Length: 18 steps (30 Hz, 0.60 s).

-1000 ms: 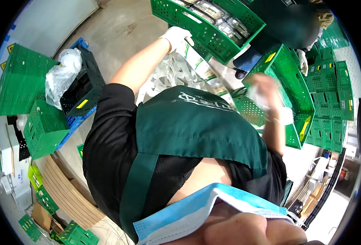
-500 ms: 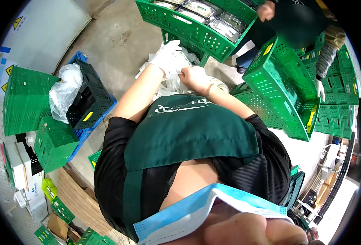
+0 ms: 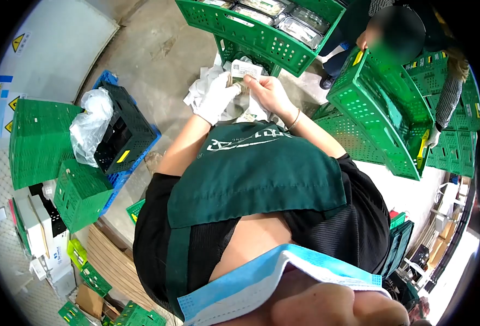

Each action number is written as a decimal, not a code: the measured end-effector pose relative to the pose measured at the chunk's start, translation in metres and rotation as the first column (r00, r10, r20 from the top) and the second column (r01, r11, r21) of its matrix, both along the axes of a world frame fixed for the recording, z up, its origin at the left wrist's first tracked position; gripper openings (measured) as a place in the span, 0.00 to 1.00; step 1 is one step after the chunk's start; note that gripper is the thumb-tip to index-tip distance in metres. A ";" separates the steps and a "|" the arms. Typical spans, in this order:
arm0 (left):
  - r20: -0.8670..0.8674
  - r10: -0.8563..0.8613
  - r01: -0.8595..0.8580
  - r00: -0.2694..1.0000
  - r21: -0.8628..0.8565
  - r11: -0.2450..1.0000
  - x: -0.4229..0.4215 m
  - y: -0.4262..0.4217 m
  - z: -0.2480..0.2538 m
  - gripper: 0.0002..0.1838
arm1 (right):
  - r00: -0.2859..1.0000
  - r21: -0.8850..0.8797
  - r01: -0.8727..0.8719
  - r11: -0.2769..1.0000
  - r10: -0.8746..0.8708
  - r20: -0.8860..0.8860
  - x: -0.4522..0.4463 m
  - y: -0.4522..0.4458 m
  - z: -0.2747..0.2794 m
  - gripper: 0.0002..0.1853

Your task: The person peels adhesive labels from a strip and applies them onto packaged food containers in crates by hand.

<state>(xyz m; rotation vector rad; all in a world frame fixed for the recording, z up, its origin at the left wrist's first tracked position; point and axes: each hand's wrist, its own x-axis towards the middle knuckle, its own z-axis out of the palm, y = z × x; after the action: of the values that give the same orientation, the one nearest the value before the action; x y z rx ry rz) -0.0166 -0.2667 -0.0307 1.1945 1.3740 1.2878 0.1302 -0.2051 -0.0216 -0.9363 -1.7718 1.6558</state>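
Observation:
A small white printed label [image 3: 245, 69] is pinched between the fingertips of my bare right hand [image 3: 271, 96]. Just left of it, my gloved left hand [image 3: 216, 98] has its fingers closed near the label's lower edge; what they hold, if anything, is too small to name. Crumpled white paper strips [image 3: 196, 89] lie around and below both hands. Beyond the hands stands a green crate [image 3: 262, 41] with clear-lidded food packs [image 3: 300, 31] in it, resting on another green crate.
On the right, a co-worker [image 3: 444, 103] touches a tilted green crate [image 3: 376, 119] beside stacked crates. At left, a black crate [image 3: 121, 127] with a clear plastic bag [image 3: 92, 125] sits on a blue pallet [image 3: 121, 179] near green stacks [image 3: 41, 144].
My right hand has come from the right-hand crate to meet my left hand, and a label now shows between them. The co-worker has leaned in to the tilted crate.

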 end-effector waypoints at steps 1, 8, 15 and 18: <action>-0.186 -0.030 0.013 0.982 -0.092 0.996 -0.009 0.000 -0.015 0.14 | 1.000 -0.033 -0.010 0.999 0.010 0.008 0.000 0.001 -0.002 0.18; -0.047 -0.274 0.253 0.961 -0.263 0.931 -0.004 -0.028 0.039 0.14 | 0.951 -0.261 0.001 0.965 -0.081 -0.297 0.005 -0.002 0.026 0.10; -0.266 -0.473 0.371 0.840 -0.353 0.859 -0.023 -0.061 0.002 0.29 | 0.786 -0.278 0.286 0.917 -0.390 -0.479 0.031 0.024 0.041 0.09; -0.356 -0.430 0.297 0.830 -0.370 0.880 -0.040 -0.076 -0.024 0.27 | 0.746 -0.329 0.400 0.856 -0.512 -0.427 0.052 0.033 0.053 0.09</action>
<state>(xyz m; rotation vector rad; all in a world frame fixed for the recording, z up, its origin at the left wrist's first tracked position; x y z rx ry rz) -0.0570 -0.3427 -0.0551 1.4918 1.4848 0.5292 0.1821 -0.1724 0.0317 -0.8436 -0.9262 1.5862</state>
